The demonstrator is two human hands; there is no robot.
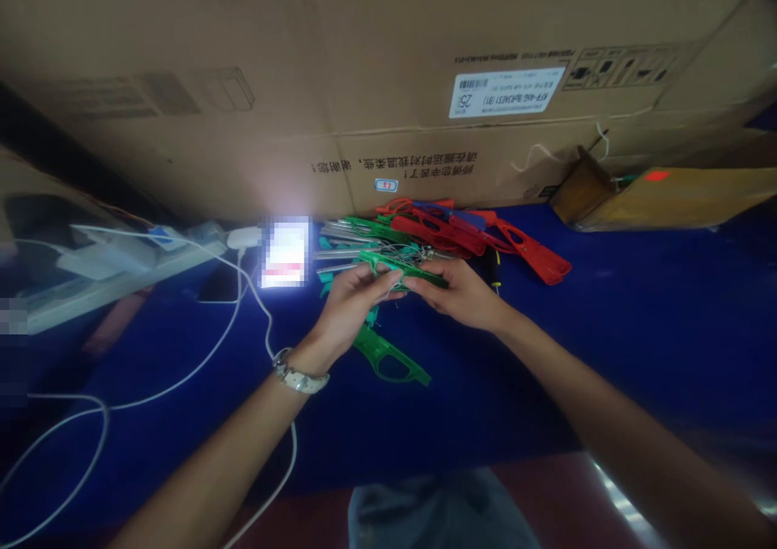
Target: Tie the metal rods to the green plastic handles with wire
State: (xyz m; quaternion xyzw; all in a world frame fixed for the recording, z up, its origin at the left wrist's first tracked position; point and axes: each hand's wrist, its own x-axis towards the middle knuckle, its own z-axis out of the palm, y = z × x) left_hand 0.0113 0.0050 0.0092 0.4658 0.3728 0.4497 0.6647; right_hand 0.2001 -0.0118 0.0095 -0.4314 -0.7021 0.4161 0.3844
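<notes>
Both hands grip a green plastic shell that looks like part of a long-nosed lighter's casing. My left hand pinches its left end, and my right hand has fingers closed around its right end. A thin wire seems to run near my thumbs, too fine to follow. Below them, another green casing half with an oval opening lies on the blue table. Just behind my hands is a heap of metal tubes, thin wires and green parts, with red casings at its right.
A large cardboard box walls off the back. A lit, blurred-out screen stands left of the heap. White cables cross the left side from a power strip. At right sits an open brown carton; a dark-handled tool lies nearer.
</notes>
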